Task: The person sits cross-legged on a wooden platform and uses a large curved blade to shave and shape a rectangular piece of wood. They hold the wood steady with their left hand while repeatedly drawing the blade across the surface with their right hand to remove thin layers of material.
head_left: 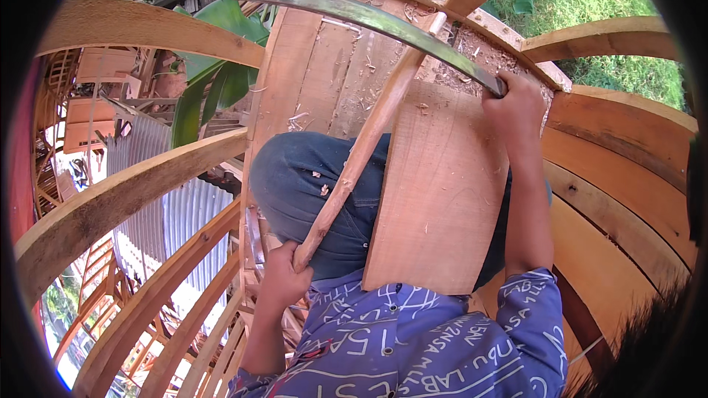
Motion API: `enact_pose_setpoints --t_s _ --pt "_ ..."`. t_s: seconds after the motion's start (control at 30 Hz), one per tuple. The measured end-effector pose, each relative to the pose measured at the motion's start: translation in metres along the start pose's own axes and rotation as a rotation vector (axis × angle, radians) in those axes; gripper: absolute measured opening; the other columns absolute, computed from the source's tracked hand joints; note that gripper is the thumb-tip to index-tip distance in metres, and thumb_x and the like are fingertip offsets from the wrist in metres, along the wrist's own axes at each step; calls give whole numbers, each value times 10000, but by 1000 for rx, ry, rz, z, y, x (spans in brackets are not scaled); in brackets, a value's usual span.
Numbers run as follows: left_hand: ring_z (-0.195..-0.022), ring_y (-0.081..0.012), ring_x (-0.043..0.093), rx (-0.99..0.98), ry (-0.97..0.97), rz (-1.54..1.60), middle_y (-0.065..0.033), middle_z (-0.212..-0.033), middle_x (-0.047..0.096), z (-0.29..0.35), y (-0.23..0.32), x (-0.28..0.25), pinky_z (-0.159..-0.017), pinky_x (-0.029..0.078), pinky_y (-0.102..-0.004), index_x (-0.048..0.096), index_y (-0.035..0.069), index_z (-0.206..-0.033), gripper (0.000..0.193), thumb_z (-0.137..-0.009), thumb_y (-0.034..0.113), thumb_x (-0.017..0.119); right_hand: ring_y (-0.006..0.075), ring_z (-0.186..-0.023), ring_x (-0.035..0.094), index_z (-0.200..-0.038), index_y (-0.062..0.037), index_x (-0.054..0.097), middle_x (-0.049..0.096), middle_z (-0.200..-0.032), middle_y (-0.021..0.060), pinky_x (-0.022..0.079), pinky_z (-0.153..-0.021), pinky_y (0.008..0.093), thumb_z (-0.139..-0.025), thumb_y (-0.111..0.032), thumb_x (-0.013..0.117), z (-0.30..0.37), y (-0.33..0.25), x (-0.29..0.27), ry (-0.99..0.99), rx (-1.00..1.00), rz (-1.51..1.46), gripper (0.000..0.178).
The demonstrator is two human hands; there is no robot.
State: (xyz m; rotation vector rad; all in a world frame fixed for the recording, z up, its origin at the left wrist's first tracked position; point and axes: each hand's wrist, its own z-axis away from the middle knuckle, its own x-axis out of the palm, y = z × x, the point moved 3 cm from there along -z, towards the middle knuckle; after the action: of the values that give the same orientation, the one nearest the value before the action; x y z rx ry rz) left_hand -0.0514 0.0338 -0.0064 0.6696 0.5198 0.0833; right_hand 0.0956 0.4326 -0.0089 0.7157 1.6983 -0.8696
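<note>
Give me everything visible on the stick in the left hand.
The stick looks like wood: long, slim, slightly uneven, reddish-tan, with a paler far end that appears freshly shaved. Near its lower end the surface looks rougher. It slants from the left hand, which grips that lower end, up and rightward over the dark trousers. A long curved knife crosses over it near the far end; whether the blade touches it, I can't tell.

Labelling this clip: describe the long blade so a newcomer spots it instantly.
Start at the planked surface, upper middle of the view. Across it runs the long blade, one end in the right hand. Unlike the brown wooden stick it crosses, it is thin, curved and greenish-grey.
</note>
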Motion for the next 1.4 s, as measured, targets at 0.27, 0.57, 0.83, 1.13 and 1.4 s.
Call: enact_pose_setpoints --t_s 0.27,0.57,0.83,1.13,1.4 --pt "-540 -316 536 -1 23 -66 -221 -599 516 4 -16 0 -543 419 -394 513 -72 -733 189 -621 72 563 325 -626 598 -705 -71 600 592 -654 115 448 -563 416 -703 -137 680 34 -56 -19 -56 -281 -183 103" --pt "-572 -341 568 57 47 -44 -213 -618 538 0 -1 3 -567 443 -394 532 -56 -787 210 -626 74 566 368 -671 629 -755 -82 659 632 -671 146 481 -599 457 -745 -219 661 7 30 2 70 279 42 138" --pt "-680 -450 591 54 81 -139 -257 -694 581 4 -13 9 -616 469 -441 552 -32 -854 241 -631 61 552 376 -665 622 -815 -78 685 617 -676 158 477 -605 439 -721 -193 699 54 55 -14 -25 328 -66 149" --pt "-708 -470 586 144 247 -183 -270 -709 578 13 1 16 -626 465 -468 538 -22 -852 207 -670 73 569 345 -547 548 -698 -22 571 511 -598 163 408 -523 405 -743 -129 695 82 77 -6 199 208 -234 170" --pt "-680 -455 572 164 351 -227 -260 -658 553 28 11 20 -619 451 -467 513 -16 -804 236 -686 138 647 276 -623 663 -840 -48 625 652 -688 113 490 -574 339 -734 -166 788 80 84 -1 181 232 -510 228"
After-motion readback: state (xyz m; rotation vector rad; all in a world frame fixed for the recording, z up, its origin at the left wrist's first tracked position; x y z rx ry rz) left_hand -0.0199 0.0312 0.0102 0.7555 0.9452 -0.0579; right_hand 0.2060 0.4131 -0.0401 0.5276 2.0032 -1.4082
